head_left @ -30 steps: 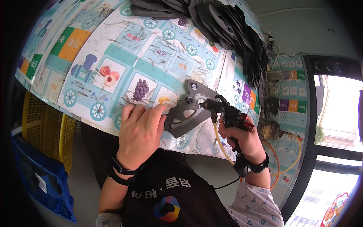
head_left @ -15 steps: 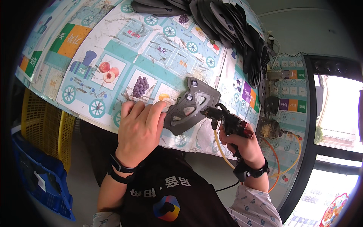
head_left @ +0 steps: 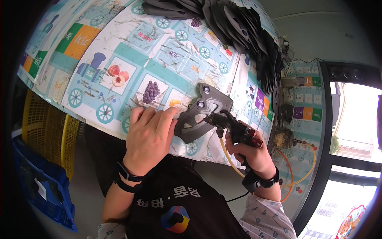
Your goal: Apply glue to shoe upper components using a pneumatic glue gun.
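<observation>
Leftward shift of the spray gun (head_left: 236, 129) over the grey plate (head_left: 196, 130) since the earlier frame

At the far left of the scene, below table height, a yellow basket (head_left: 51, 135) stands behind a blue crate (head_left: 65, 199). To their right spreads the table (head_left: 93, 115), its covering printed with fruit and train motifs and marked with dark streaks. At its near edge rests the left hand (head_left: 147, 129), palm down, fingers bent and close together; the fingertips lie just beside the left end of the grey plate, and one cannot tell whether they grip it. The grey plate, pierced by several openings, lies flat near the table's near edge, between the two hands, which are apart. Farther off, on the far right side of the table, dark grey pieces (head_left: 238, 32) overlap in a heap. The spray gun points left, its nozzle over the grey plate; the right hand (head_left: 254, 157) is wrapped around its handle. From the gun hangs a yellow hose (head_left: 227, 149). Farther right, an orange hose (head_left: 291, 171) curves beside the wall, and a bright window (head_left: 354, 119) closes the scene.
</observation>
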Action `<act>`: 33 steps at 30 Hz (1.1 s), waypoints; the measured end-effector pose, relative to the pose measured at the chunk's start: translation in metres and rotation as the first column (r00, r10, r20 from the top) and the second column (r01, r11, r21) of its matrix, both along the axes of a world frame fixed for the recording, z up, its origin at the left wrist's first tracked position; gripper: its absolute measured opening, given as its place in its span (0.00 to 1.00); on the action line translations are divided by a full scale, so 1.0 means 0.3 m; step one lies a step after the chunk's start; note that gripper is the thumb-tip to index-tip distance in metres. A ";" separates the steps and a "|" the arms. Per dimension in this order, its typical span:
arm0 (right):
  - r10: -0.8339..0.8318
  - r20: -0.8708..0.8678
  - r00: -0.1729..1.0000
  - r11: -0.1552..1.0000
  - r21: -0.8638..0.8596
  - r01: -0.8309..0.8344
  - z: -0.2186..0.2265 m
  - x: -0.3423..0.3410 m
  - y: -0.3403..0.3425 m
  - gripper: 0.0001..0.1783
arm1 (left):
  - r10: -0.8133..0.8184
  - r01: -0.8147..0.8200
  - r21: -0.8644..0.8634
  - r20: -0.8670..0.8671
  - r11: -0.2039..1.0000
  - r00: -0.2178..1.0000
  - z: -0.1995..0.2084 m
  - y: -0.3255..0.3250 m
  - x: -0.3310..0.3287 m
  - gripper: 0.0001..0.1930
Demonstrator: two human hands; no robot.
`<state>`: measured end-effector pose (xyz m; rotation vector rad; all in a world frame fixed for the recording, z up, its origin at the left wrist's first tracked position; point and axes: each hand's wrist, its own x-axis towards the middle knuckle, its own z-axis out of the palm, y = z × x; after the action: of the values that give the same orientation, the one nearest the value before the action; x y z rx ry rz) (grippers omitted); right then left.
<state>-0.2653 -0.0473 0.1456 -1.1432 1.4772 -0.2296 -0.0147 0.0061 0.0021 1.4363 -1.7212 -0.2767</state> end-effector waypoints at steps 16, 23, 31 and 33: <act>0.121 -0.039 0.992 0.993 0.010 -0.121 0.014 0.050 0.023 0.24 | 0.002 -0.002 -0.013 0.003 1.000 1.000 -0.012 0.000 -0.001 0.18; 0.105 -0.082 0.991 0.994 0.040 -0.102 0.020 0.017 0.056 0.23 | 0.000 0.000 -0.005 0.006 1.000 1.000 -0.008 0.002 0.005 0.16; 0.159 -0.101 0.982 0.987 -0.009 -0.161 0.008 0.006 0.070 0.28 | 0.000 0.000 -0.007 0.005 1.000 1.000 -0.012 0.001 0.004 0.17; 0.172 -0.087 0.981 0.983 -0.042 -0.177 0.001 0.020 0.079 0.29 | -0.005 0.005 -0.003 0.003 1.000 1.000 -0.007 0.003 0.005 0.17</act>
<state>-0.2594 -0.0236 0.1457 -1.3286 1.4401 -0.0991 -0.0133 0.0069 0.0001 1.4314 -1.7275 -0.2750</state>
